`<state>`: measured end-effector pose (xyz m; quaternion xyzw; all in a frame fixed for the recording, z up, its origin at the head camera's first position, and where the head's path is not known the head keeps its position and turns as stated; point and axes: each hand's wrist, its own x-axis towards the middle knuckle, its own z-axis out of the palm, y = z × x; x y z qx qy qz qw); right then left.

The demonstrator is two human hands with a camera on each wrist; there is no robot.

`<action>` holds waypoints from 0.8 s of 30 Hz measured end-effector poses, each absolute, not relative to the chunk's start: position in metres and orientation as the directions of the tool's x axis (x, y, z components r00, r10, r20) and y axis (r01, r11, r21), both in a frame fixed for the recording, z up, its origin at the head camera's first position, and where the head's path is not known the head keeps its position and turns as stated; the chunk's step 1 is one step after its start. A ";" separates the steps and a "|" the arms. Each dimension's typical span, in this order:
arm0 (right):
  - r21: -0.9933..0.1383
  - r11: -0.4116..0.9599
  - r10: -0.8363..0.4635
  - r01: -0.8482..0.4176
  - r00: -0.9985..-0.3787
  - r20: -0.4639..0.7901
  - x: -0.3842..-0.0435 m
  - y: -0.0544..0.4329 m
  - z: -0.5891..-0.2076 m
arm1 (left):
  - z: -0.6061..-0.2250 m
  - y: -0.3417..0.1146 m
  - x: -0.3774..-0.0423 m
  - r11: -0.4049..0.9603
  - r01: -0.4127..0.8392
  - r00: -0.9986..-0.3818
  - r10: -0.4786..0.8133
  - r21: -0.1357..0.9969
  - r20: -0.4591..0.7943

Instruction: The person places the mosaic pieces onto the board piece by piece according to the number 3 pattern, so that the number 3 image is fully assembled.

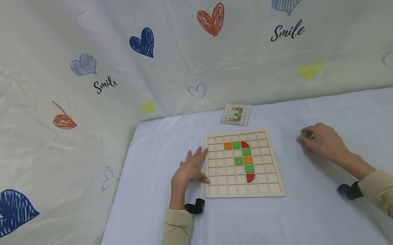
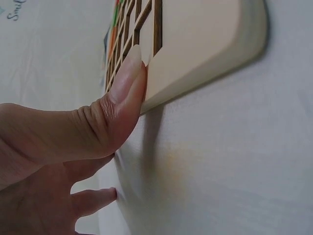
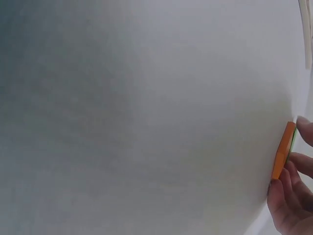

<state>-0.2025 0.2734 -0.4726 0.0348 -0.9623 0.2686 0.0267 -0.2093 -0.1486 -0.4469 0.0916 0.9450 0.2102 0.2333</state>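
A square wooden grid board (image 1: 244,196) lies flat on the cloth-covered table. Square orange, green and rounded red tiles, such as the upper orange tile (image 1: 227,145) and the lower red tile (image 1: 250,178), form a bent figure in its cells. My left hand (image 1: 188,169) rests at the board's left edge with fingers spread, its thumb (image 2: 128,81) touching the rim in the left wrist view. Right of the board, my right hand (image 1: 324,141) pinches a green tile (image 1: 301,135) low over the table. An orange tile (image 3: 282,152) stays close against the green one under the fingers.
Behind the board lies a small printed card (image 1: 236,114) bearing a similar coloured figure on a grid. A white curtain (image 1: 178,70) with hearts and "Smile" lettering hangs along the back and left of the table. Both wrists wear black cameras.
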 end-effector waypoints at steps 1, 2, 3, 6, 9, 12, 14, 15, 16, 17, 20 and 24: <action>-0.509 0.857 -0.051 -0.079 -0.996 0.069 -0.203 0.273 -0.473 | -0.447 -0.149 -0.209 0.894 0.075 -0.874 0.272 0.441 -0.402; -0.506 0.859 -0.049 -0.076 -0.997 0.067 -0.203 0.273 -0.474 | -0.446 -0.148 -0.209 0.894 0.075 -0.874 0.273 0.442 -0.403; -0.505 0.860 -0.047 -0.074 -0.997 0.066 -0.203 0.273 -0.475 | -0.446 -0.148 -0.209 0.893 0.076 -0.873 0.274 0.444 -0.403; -0.508 0.858 -0.042 -0.074 -0.996 0.074 -0.203 0.272 -0.477 | -0.444 -0.148 -0.208 0.891 0.076 -0.873 0.277 0.449 -0.402; -0.531 0.844 -0.041 -0.073 -0.997 0.071 -0.203 0.271 -0.477 | -0.444 -0.148 -0.208 0.889 0.076 -0.874 0.277 0.451 -0.399; -0.555 0.828 -0.051 -0.083 -0.996 0.073 -0.202 0.271 -0.476 | -0.445 -0.148 -0.208 0.889 0.077 -0.874 0.278 0.452 -0.398; -0.570 0.817 -0.054 -0.088 -0.996 0.076 -0.201 0.270 -0.475 | -0.444 -0.148 -0.208 0.889 0.078 -0.874 0.279 0.451 -0.398; -0.576 0.813 -0.057 -0.093 -0.995 0.079 -0.200 0.269 -0.474 | -0.444 -0.148 -0.208 0.889 0.078 -0.874 0.279 0.450 -0.399; -0.582 0.808 -0.059 -0.095 -0.995 0.081 -0.200 0.269 -0.473 | -0.444 -0.148 -0.208 0.889 0.078 -0.873 0.279 0.450 -0.399; -0.588 0.803 -0.062 -0.098 -0.995 0.081 -0.200 0.268 -0.472 | -0.444 -0.148 -0.208 0.889 0.079 -0.873 0.279 0.450 -0.399; -0.602 0.793 -0.075 -0.099 -0.995 0.065 -0.198 0.265 -0.470 | -0.445 -0.148 -0.208 0.890 0.080 -0.873 0.280 0.449 -0.399; -0.607 0.787 -0.110 -0.113 -0.993 0.042 -0.196 0.259 -0.465 | -0.444 -0.148 -0.208 0.893 0.082 -0.874 0.278 0.443 -0.398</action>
